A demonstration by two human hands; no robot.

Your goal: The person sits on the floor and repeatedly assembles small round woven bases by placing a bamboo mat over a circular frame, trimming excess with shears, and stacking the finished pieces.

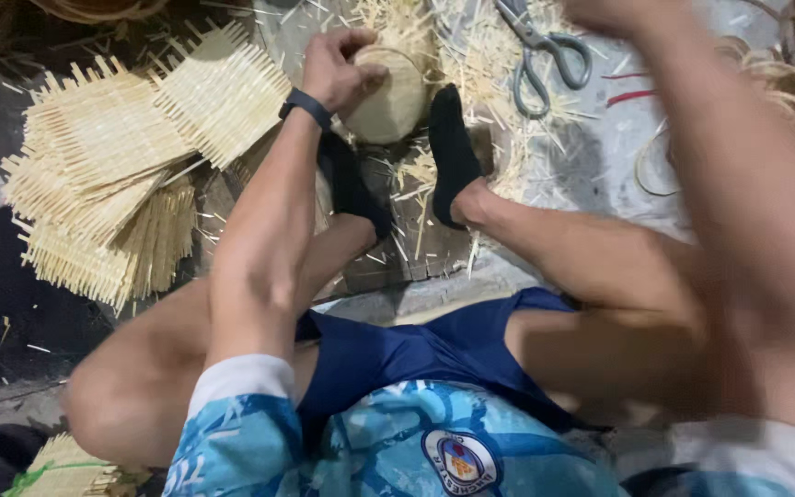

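Between feet — left hand (340, 66) curled, gripping round woven piece (388, 97); right hand (604, 13) blurred — grip unclear.

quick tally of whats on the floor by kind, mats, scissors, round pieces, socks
Woven bamboo mats in the pile, plus one at the lower left edge: at least 4, exact number hidden by overlap
Scissors: 1
Round woven piece, under the left hand: 1
Black socks: 2
Total: at least 8, loose bamboo splints not counted
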